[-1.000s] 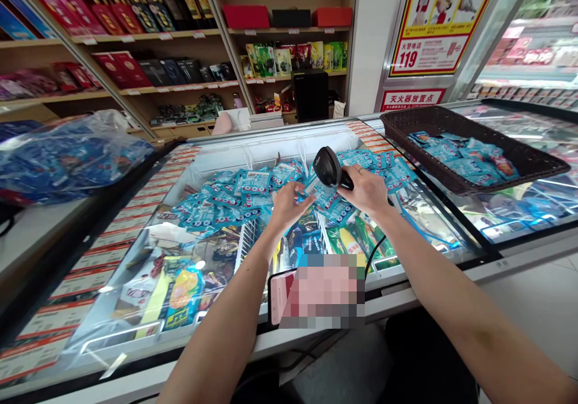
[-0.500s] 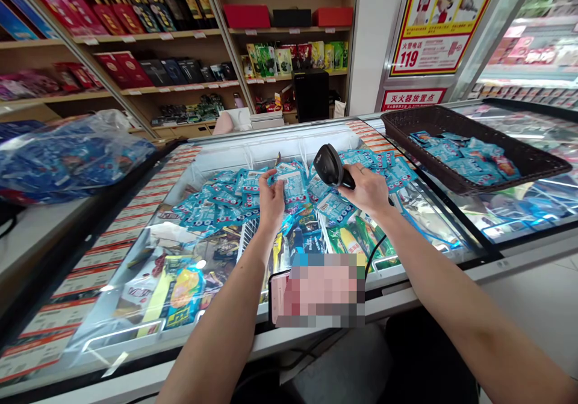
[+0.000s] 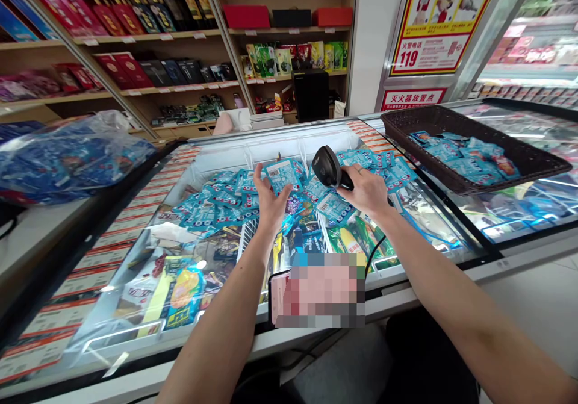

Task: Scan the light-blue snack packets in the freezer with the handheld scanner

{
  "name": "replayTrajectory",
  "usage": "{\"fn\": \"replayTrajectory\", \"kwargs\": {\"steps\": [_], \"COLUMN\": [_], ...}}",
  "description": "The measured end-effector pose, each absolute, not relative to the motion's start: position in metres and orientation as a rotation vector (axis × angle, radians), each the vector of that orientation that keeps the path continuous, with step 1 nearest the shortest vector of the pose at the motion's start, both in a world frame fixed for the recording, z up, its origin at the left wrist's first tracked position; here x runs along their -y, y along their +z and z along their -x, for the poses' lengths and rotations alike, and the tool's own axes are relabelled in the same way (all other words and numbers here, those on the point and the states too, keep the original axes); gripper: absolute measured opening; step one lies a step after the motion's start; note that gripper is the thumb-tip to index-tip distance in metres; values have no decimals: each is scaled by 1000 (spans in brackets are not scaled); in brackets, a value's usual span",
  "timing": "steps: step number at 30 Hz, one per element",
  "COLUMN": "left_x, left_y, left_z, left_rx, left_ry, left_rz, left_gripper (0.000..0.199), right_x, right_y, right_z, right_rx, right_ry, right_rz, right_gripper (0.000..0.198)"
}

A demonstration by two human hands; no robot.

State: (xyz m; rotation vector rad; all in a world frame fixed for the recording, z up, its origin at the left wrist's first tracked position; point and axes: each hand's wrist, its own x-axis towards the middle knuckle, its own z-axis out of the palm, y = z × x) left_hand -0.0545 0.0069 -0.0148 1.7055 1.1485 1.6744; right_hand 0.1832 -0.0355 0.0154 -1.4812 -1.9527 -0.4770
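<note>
My right hand [image 3: 366, 188] is wrapped round the handle of a black barcode scanner [image 3: 327, 166], whose head points left over the freezer. To its left, my left hand [image 3: 271, 202] has its thumb and fingers spread apart. Just beyond those fingers is a light blue snack packet [image 3: 280, 174], its printed back with a barcode facing up; whether the fingertips touch it I cannot tell. Many similar blue packets [image 3: 217, 196] lie heaped on the glass lid on both sides. A cable hangs below my right hand.
A dark brown basket [image 3: 533, 162] with blue packets stands at right. At left lies a clear plastic bag [image 3: 67, 157] full of blue packs. A phone [image 3: 279, 298], partly blurred out, rests at the freezer's front edge [image 3: 388, 307]. Shelves with boxes and bottles stand behind.
My left hand has opened, thumb and fingers moving apart. The packet at its fingertips has shifted slightly up and left and turned. My right hand and the scanner have barely moved.
</note>
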Motion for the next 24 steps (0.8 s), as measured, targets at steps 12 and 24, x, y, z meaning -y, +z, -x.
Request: {"fn": "replayTrajectory", "kwargs": {"steps": [12,24], "left_x": [-6,-12], "left_y": [-17,-21], "left_z": [55,55], "left_rx": [-1227,-1134], "left_ry": [1600,1633], "left_rz": [-1703,-1730], "left_gripper": [44,52], "right_x": [35,34], "right_y": [15,11], "right_z": [-182,-180], "right_rx": [1976,2017], "right_ry": [-495,-522], "right_rz": [1462,1393], "right_gripper": [36,31]}}
